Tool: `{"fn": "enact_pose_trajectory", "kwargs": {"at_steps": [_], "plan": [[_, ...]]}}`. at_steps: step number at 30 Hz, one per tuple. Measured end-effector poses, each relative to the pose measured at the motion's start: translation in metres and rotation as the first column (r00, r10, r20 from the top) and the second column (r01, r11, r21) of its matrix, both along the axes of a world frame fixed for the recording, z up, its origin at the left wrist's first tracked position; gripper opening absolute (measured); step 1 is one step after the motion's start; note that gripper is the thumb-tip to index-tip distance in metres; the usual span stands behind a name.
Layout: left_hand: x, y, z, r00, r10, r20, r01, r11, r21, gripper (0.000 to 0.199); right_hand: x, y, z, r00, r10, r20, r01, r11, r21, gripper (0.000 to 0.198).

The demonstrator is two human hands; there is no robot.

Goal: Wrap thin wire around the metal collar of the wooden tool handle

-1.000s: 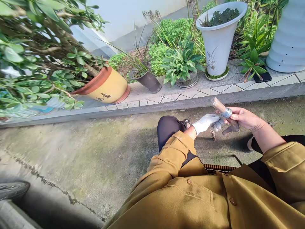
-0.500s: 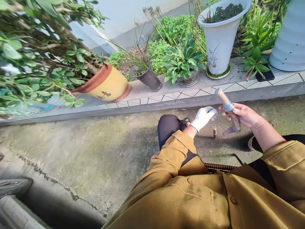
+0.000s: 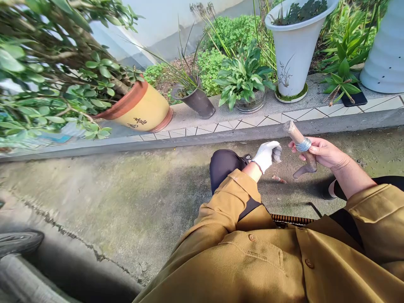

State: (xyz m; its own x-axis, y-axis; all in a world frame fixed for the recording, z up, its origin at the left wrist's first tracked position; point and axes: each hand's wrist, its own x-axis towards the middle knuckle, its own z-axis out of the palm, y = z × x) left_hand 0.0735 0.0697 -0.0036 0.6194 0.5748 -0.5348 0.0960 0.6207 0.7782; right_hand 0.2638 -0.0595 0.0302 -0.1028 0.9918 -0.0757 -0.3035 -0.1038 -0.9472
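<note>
Right hand [image 3: 326,153], bare, grips crooked stick [image 3: 296,134]; wire [image 3: 303,144] wound round stick's middle. Left hand [image 3: 267,155] left of stick, apart from it, in white glove [image 3: 261,156], fingers curled; contents hidden. Small peg [image 3: 279,179] left of stick's lower end, tilted; hanging or lying, cannot tell. Beyond stick, ledge [image 3: 224,111] bearing white flowerpot [image 3: 293,54]; phone [image 3: 355,99] to stick's right, yellow pot [image 3: 147,107] far to its left.

Single view, from wearer's head, facing forward and down: jacket [image 3: 221,252] closest, fingers [image 3: 277,155] midway, tiled ledge [image 3: 202,131] farther.
</note>
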Motion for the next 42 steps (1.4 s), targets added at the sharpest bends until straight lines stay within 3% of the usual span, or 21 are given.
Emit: {"fn": "enact_pose_trajectory", "kwargs": {"at_steps": [2,4,9,17,21,25,27,30,32,36,42], "plan": [[-0.001,0.0,0.002,0.998,-0.057,0.0,0.057,0.99,-0.126,0.022,0.0,0.001,-0.002,0.999,-0.049,-0.017,0.049,0.999,0.006,0.046],[-0.001,-0.002,0.004,0.994,-0.105,0.026,0.108,0.982,-0.155,0.02,0.0,0.002,-0.003,0.994,-0.103,-0.04,0.103,0.995,0.014,0.045],[-0.003,-0.009,0.005,0.963,-0.221,0.151,0.216,0.975,0.047,0.029,0.0,0.004,-0.004,0.987,-0.15,-0.066,0.15,0.989,0.002,0.045],[-0.007,-0.005,0.008,0.877,-0.404,0.26,0.379,0.914,0.144,0.049,0.001,0.005,0.0,0.969,-0.223,-0.108,0.222,0.975,-0.019,0.049],[-0.008,-0.009,0.009,0.881,-0.47,0.056,0.414,0.822,0.392,0.052,0.002,0.004,0.0,0.966,-0.237,-0.101,0.237,0.971,-0.013,0.048],[-0.008,-0.012,0.007,0.907,-0.417,-0.063,0.361,0.691,0.626,0.033,0.003,0.004,-0.002,0.967,-0.227,-0.115,0.225,0.974,-0.032,0.046],[-0.007,-0.013,0.005,0.907,-0.421,-0.019,0.345,0.715,0.608,0.03,0.004,0.005,-0.002,0.96,-0.244,-0.137,0.24,0.97,-0.043,0.043],[-0.005,-0.014,0.004,0.908,-0.405,0.107,0.312,0.826,0.469,0.034,0.003,0.007,-0.004,0.946,-0.281,-0.164,0.275,0.96,-0.059,0.041],[-0.003,-0.014,0.004,0.91,-0.373,0.183,0.275,0.872,0.406,0.041,0.003,0.009,-0.006,0.937,-0.3,-0.18,0.29,0.954,-0.078,0.04],[-0.003,-0.014,0.007,0.885,-0.367,0.285,0.257,0.897,0.359,0.05,0.002,0.01,-0.01,0.919,-0.33,-0.214,0.31,0.943,-0.12,0.039],[-0.002,-0.018,0.016,0.907,-0.31,0.285,0.223,0.928,0.299,0.056,0.0,0.009,-0.01,0.918,-0.316,-0.241,0.291,0.947,-0.134,0.041]]}}
